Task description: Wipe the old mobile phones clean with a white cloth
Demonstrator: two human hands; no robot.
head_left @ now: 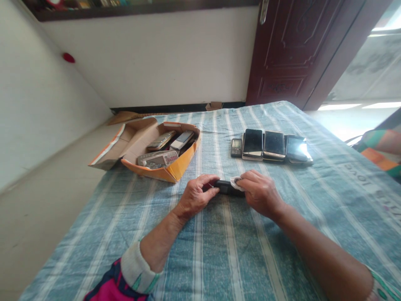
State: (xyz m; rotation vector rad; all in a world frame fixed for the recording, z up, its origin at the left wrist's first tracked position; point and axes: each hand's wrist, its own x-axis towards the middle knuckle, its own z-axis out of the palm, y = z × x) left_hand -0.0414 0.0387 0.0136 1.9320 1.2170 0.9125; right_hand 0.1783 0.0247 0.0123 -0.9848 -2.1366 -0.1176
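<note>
**Slim black oblong device (224,187) lay crosswise, its left end in a pinch**

The device was between your bare left hand (197,192) and your bare right hand (261,192), above the blue-green cloth with pale stripes (230,246). Its long axis ran from side to side, roughly square to those stripes, with the right end dipping a little toward you. Whether it rested on the cloth or was held just off it, you could not tell from this view.

Neither hand was nearer; both were already at it. Your left thumb and forefinger pinched the left end, one on the far edge and one on the near. Your right fingers were bunched around a crumpled white wipe, tissue or fabric (235,183), pressing it against the device's upper side, right of the middle. Those same fingers hid the right end, so you could not see whether they gripped the device too. That left only the short stretch between left fingertips and wipe bare to view.

Beyond your left hand stood the open orange-and-brown cardboard box (183,166) with phones inside. Beyond your right hand, well apart from the device, the small dark keypad phone (236,147) headed a side-by-side row of larger dark-screened slab phones (274,144).
</note>
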